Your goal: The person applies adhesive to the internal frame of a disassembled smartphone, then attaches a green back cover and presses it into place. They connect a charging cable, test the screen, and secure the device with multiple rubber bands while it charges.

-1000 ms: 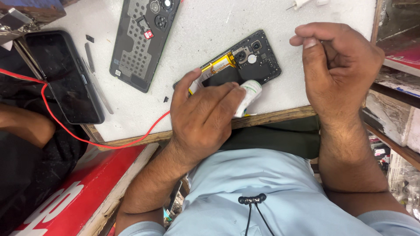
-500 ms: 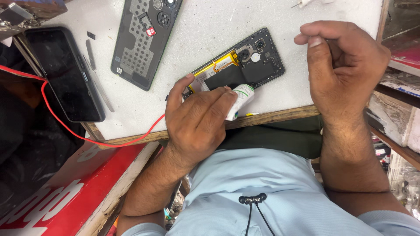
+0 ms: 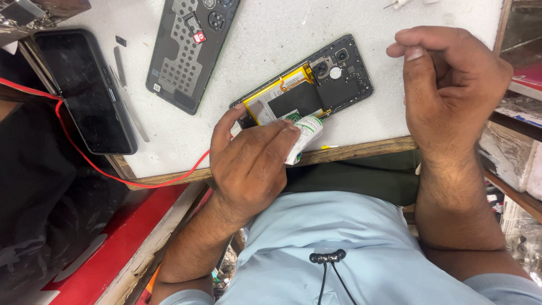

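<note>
Fingers of left hand (image 3: 251, 169) curl around white tube (image 3: 303, 138) beside opened phone (image 3: 307, 85).

I see the opened phone (image 3: 316, 85) lying tilted, battery exposed, on the white table; a small white tube (image 3: 304, 138) touches its near edge.

my left hand (image 3: 251, 166) rests at the near edge of the table (image 3: 265, 42), closed around a small tube (image 3: 302, 138) whose tip touches the near end of the opened phone (image 3: 307, 85). that phone lies at a slant in the middle of the table, its battery (image 3: 282, 99) set in it just beyond my fingers. my right hand (image 3: 451, 93) hovers to the right of it, apart from it. the back cover (image 3: 189, 51) lies further off and to the left. another phone (image 3: 84, 90) lies at the far left edge, a cable (image 3: 113, 176) running under it along the near edge.
</note>
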